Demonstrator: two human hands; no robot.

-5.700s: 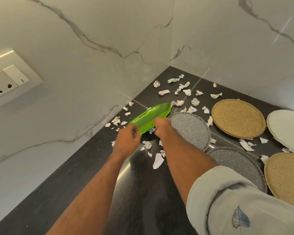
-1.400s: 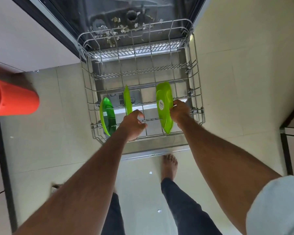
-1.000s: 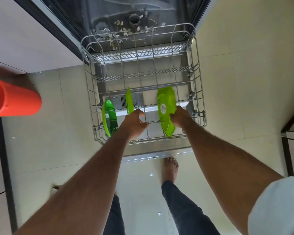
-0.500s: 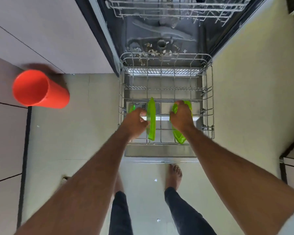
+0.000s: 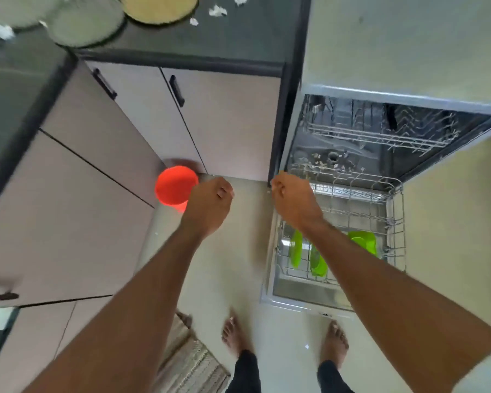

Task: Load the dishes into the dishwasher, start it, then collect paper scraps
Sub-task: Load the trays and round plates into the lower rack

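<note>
Left hand [image 5: 209, 207] and right hand [image 5: 295, 201]: fingers loosely curled, grasping nothing. Three green dishes [image 5: 318, 262] stand on edge in the lower rack [image 5: 394, 222], below and behind the right fingers, not touching. Paper scraps [image 5: 217, 10] lie on the worktop [image 5: 238, 35], well beyond both hands.

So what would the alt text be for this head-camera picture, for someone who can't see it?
Seen from above, a person's left hand and right hand hang empty, fingers loosely curled, beside an open dishwasher whose pulled-out lower rack holds three green dishes. An orange cup stands on the floor by the cabinets; plates and paper scraps lie on the dark counter.
</note>
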